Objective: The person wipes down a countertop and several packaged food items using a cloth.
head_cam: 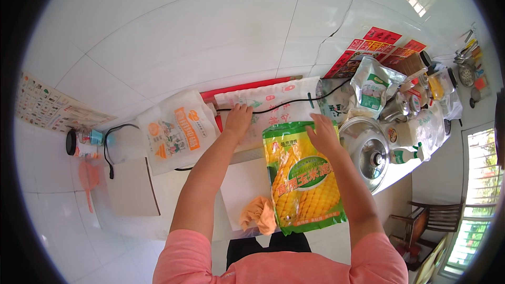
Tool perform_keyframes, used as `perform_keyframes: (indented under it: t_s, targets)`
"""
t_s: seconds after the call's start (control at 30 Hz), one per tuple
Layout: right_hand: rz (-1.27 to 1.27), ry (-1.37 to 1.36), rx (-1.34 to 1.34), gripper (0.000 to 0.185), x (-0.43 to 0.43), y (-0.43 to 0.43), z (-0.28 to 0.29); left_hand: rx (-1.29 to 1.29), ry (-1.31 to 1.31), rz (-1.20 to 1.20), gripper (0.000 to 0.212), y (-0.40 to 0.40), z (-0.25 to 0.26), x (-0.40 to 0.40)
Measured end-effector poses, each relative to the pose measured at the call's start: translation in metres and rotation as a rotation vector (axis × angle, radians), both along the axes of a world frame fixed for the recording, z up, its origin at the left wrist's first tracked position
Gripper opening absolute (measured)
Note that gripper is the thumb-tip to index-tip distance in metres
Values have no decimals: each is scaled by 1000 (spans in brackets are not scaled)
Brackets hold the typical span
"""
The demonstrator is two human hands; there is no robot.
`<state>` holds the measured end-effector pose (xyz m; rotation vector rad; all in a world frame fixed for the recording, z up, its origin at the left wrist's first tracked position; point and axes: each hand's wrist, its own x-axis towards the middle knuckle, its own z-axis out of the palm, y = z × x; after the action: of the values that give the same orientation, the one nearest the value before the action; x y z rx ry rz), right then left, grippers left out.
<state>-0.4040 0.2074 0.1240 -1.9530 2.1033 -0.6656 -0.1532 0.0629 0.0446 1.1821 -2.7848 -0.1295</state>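
Note:
My left hand (239, 120) rests on a white printed plastic bag (282, 104) lying against the wall. Its fingers are beside a black cable (276, 107) that runs across this bag; whether they pinch anything is hidden. In front of my body is a large green and yellow plastic package (303, 189) printed with corn cobs. My right hand (324, 131) is over the upper right corner of that package, with its fingertips reaching towards the white bag. I cannot tell if it grips either one. An orange cloth (259, 215) lies crumpled against the package's lower left side.
Left of my left hand stands another white printed bag (177, 134). A board (132, 187) and a jar with a black lid (83, 142) are farther left. On the right are a glass-lidded pot (365, 157), a spray bottle (406, 155), a silver pouch (373, 86) and several jars.

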Motion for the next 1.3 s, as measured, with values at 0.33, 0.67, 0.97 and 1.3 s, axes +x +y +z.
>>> perform_keyframes:
  t_s: [0.33,0.67,0.97,1.3]
  targets:
    - [187,158,319,24,34,-58,-76,-34,122,107,22,-10,-11,8]
    - [219,74,125,40,38,-36,-39,-94,210,161,32,18,-6,19]
    - [276,390,267,49,15,-26,-48,243,565,85,37,134,16,62]
    - [512,205,233,26,36,-113,129,327,936,399,58,230,63,80]
